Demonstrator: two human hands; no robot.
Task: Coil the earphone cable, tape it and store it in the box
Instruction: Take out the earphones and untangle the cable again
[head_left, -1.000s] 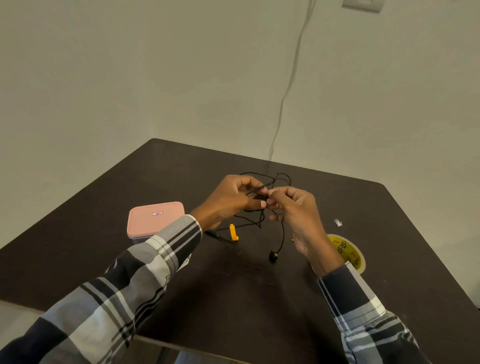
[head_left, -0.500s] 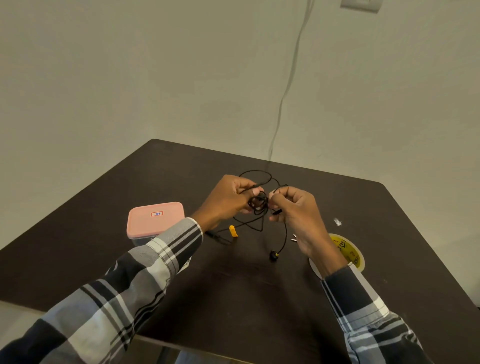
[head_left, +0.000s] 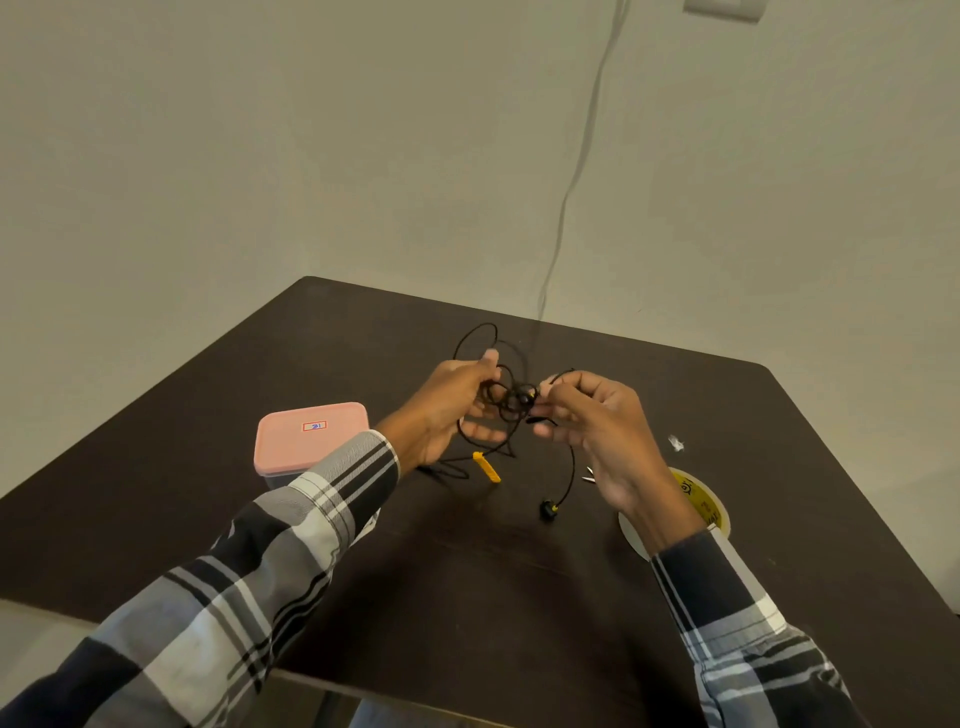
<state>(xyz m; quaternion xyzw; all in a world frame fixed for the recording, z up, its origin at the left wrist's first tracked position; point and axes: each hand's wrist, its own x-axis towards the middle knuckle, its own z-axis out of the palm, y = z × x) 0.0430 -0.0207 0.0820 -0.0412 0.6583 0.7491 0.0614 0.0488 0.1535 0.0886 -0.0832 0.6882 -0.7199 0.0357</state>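
Observation:
A thin black earphone cable hangs in loose tangled loops between both hands above the dark table. My left hand grips the loops on the left, with one loop rising above the thumb. My right hand pinches the cable on the right. A black earbud dangles from the right hand down to the table. A yellow inline piece of the cable lies on the table below the left hand. The pink-lidded box stands shut at the left. A yellow tape roll lies partly hidden behind my right wrist.
A small metal object peeks out beside my right hand. A white scrap lies on the table at the right. A pale cord runs down the wall behind the table. Table edges are close at the left and front.
The hands have drawn slightly apart and the cable loops have spread wider, one loop now rising above the left thumb. The box, tape roll and earbud stay where they were.

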